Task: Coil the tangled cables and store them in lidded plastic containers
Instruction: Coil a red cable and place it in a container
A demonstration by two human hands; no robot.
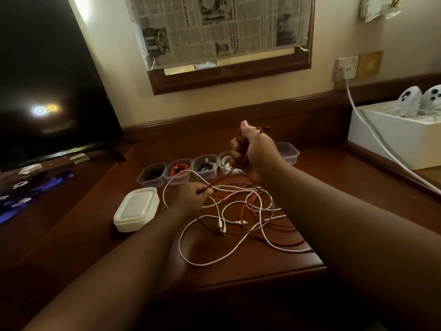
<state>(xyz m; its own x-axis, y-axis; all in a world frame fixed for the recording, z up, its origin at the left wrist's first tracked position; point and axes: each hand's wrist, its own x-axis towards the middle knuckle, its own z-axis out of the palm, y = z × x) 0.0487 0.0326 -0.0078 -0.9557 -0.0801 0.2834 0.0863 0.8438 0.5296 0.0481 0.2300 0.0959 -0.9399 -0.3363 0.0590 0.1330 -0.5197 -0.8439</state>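
A tangle of white, red and dark cables (241,218) lies on the wooden desk (214,271). My right hand (253,151) is raised above it, gripping loops of a red cable (240,139). Low over the tangle, my left hand (193,194) pinches a thin dark-red cable strand. Behind them stands a row of clear plastic containers: one with a dark cable (151,175), one with a red cable (179,170), one with a black-and-white cable (205,166), one with a white cable (226,164), and one (287,152) partly hidden behind my right hand. A stack of white lids (137,209) sits left of the tangle.
A dark TV screen (47,91) stands at the left. At the right, a white box (393,137) holds game controllers (420,97). A thick white cord (381,144) runs from the wall socket (347,68) down across the box. The desk's front edge is close below the tangle.
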